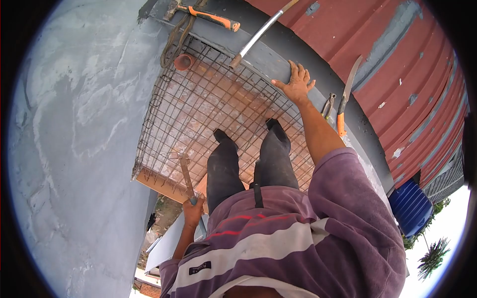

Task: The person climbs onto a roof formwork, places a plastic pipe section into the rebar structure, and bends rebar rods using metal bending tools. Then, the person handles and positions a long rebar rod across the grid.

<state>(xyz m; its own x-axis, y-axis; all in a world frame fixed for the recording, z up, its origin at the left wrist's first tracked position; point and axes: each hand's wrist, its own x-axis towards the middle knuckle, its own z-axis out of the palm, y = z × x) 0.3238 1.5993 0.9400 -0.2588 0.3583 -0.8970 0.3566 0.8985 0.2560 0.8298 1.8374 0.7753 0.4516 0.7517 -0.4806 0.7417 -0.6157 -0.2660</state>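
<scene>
Nearest the camera lies a purple shirt (278,243), 6 o'clock; two boots (279,134) point up the view and stand on the mesh (164,107).

State of work: the mesh is formed as a grid of crossed bars; it spans the pinkish base at centre; its left edge runs near the grey wall (79,149), 9 o'clock; its upper right edge runs beside the ledge (272,53). Bars are bare wherever visible; no cover layer lies over them; cut or loose ends show near the board (161,185), 7 to 8 o'clock. Whether every crossing is tied cannot be told.

Left hand (193,212), 7 o'clock: fingers closed around a tool (187,176); its shaft points toward 11 o'clock, with the far end over the mesh; type unclear.

Right hand (296,89), between 1 and 2 o'clock: fingers open and spread on the ledge, thumb toward the mesh; nothing gripped.

Items out of hand: hammer (211,18), between 11 and 12 o'clock; metal bar (261,34), 12 o'clock; pliers (328,105) and saw (352,77), 2 o'clock; red pipe (184,62), 11 o'clock, upright within the mesh.
</scene>
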